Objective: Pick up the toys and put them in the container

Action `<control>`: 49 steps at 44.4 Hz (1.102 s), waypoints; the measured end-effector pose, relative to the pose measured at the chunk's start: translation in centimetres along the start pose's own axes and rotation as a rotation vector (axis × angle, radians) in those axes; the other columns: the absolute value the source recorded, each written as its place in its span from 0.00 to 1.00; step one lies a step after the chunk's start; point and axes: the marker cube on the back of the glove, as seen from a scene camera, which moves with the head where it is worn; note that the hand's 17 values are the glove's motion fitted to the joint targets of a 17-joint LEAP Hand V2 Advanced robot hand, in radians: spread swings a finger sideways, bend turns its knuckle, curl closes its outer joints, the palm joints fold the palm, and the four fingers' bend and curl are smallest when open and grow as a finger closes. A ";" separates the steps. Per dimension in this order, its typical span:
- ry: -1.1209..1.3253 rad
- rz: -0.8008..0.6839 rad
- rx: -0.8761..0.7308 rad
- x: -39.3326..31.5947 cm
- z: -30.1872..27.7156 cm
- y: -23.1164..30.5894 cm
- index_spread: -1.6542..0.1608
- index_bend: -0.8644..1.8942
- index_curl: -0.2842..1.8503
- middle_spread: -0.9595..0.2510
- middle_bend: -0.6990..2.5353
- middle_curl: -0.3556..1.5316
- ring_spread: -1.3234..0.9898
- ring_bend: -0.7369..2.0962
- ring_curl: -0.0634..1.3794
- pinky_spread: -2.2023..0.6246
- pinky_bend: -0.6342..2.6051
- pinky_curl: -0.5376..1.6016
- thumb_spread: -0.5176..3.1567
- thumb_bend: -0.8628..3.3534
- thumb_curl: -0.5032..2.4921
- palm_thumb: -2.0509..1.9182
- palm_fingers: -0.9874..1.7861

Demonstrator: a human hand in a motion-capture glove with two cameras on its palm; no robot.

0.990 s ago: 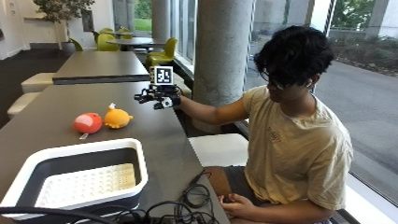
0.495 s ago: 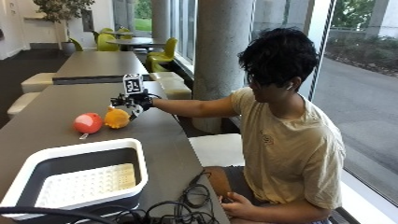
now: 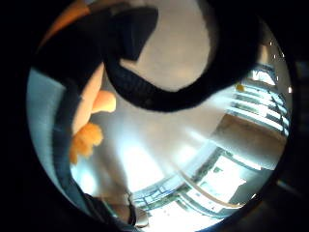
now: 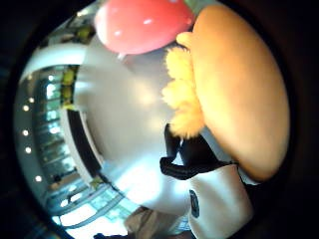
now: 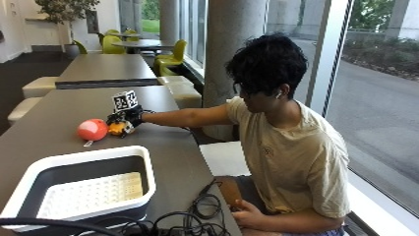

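the gloved right hand [image 5: 129, 119] curls around the orange toy [image 5: 118, 129] on the table [image 5: 45, 105], touching the red toy [image 5: 92, 130]. the orange toy seems soft and light; its round body is best to hold, not the fluffy tuft.

An orange plush toy [image 5: 118, 129] sits on the table, partly covered by the gloved hand. A round red toy [image 5: 92, 130] lies touching it on its left. A white container [image 5: 78, 184] with a dark inside stands nearer, apart from both.
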 end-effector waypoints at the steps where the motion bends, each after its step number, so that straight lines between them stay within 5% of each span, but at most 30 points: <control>1: -0.035 -0.015 -0.003 0.0 0.3 -0.3 0.76 0.33 0.20 0.79 0.23 0.26 0.57 0.32 0.18 0.79 0.56 0.44 0.49 0.21 0.26 0.56 0.23; 9: -0.031 -0.232 0.115 0.6 -1.2 -0.8 0.74 0.39 0.23 0.77 0.27 0.26 0.57 0.40 0.22 0.79 0.55 0.43 0.52 0.24 0.28 0.61 0.39; 11: -0.029 -0.251 0.149 0.3 -2.0 0.0 0.74 0.40 0.23 0.73 0.30 0.28 0.54 0.45 0.24 0.75 0.53 0.41 0.54 0.26 0.29 0.64 0.51; 16: -0.039 -0.234 0.236 -1.1 -4.4 3.2 0.74 0.38 0.24 0.67 0.32 0.29 0.48 0.52 0.28 0.69 0.53 0.41 0.51 0.27 0.32 0.68 0.62; 26: -0.174 -0.520 0.368 -4.2 -11.1 6.8 0.72 0.41 0.28 0.59 0.35 0.33 0.42 0.55 0.35 0.65 0.50 0.42 0.45 0.27 0.36 0.71 0.66; 33: -0.152 -0.542 0.418 -12.1 -16.0 11.1 0.72 0.43 0.30 0.55 0.36 0.35 0.39 0.56 0.37 0.64 0.50 0.43 0.42 0.26 0.39 0.71 0.65; 40: -0.076 -0.487 0.416 -20.6 -16.9 14.2 0.71 0.44 0.33 0.52 0.36 0.37 0.37 0.56 0.39 0.64 0.50 0.44 0.40 0.26 0.41 0.70 0.63; 49: -0.102 -0.771 0.320 -34.0 -14.6 17.0 0.70 0.42 0.36 0.53 0.34 0.38 0.38 0.55 0.40 0.64 0.52 0.45 0.39 0.25 0.42 0.70 0.55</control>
